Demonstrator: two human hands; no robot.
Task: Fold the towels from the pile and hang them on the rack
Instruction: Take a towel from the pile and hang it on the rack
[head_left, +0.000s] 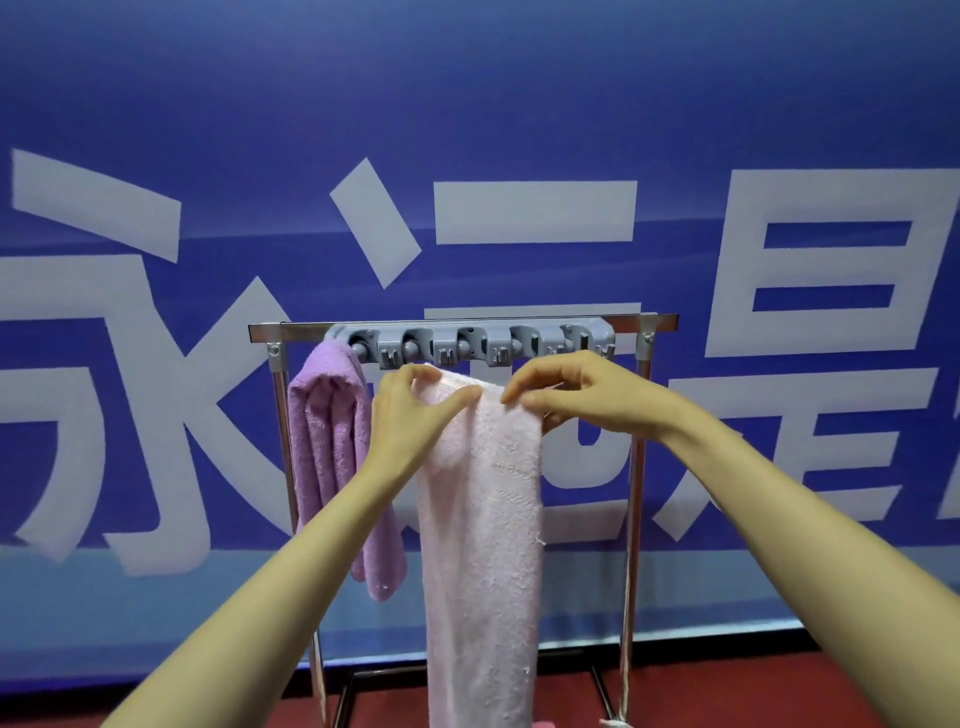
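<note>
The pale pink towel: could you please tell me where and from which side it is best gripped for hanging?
Probably grip the pale pink towel at its bunched top end, from the front, as the left hand and right hand pinch it now: it hangs long and narrow below, and the rack stands just behind.

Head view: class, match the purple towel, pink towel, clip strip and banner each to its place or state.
Things:
1 purple towel
2 pink towel
3 clip strip
4 banner

Places or states:
A pinched at its top by left hand and right hand
B behind the rack
C hangs at the rack's left end
D fixed along the rack's top bar

Pairs: 1-C, 2-A, 3-D, 4-B
</note>
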